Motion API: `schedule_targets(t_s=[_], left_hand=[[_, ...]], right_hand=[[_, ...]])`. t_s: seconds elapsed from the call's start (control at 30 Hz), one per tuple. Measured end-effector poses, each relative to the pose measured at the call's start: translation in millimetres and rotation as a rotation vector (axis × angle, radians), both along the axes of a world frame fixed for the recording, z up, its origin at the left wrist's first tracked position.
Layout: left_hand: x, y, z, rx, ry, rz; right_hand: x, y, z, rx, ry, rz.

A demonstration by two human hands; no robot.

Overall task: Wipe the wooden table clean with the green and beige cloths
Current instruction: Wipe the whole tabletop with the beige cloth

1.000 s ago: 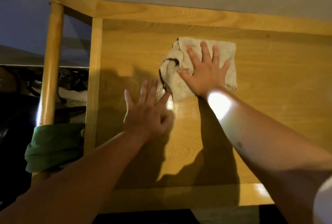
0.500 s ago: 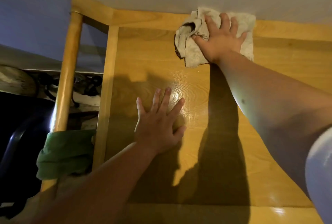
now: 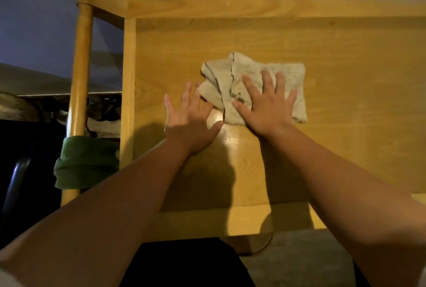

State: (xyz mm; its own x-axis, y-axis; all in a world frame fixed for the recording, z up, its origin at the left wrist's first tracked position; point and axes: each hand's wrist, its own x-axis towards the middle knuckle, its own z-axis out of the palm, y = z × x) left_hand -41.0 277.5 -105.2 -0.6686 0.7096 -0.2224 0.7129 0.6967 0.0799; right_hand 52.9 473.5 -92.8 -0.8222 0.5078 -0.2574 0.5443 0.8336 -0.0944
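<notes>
Wooden worktop (image 3: 345, 60) under warm light. Beige cloth (image 3: 253, 79) mid-surface (rumpled) — right hand (image 3: 267, 109) presses it, fingers spread flat. Left hand (image 3: 191, 123) flat on wood beside it. Green cloth (image 3: 85, 162) draped round side rail (image 3: 80, 67).

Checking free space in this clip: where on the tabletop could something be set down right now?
Bare wood lies right of the beige cloth toward the table edge, and along the far strip between cloth and raised back rail. Centre-left is crowded: the left hand lies flat beside the cloth, the right hand presses it.
</notes>
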Motion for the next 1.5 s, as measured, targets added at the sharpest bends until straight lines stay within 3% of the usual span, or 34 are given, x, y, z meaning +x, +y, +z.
schedule_targets(t_s=[0.43,0.67,0.83,1.5], left_hand=[[-0.3,-4.8,5.1,0.059,-0.032,-0.013],[11.6,44.4,15.0,0.079,-0.102,0.154],[36.0,61.6,-0.6,0.079,-0.057,0.02],[33.1,65.8,-6.2,0.048,-0.004,0.071]], right_hand=[[210.1,-91.2,6.5,-0.007,-0.068,0.093],[209.1,-94.4,11.6,-0.004,-0.115,0.057],[206.7,-96.1,10.8,-0.016,-0.083,0.037],[171.3,-52.1,2.5,-0.055,-0.078,-0.03]])
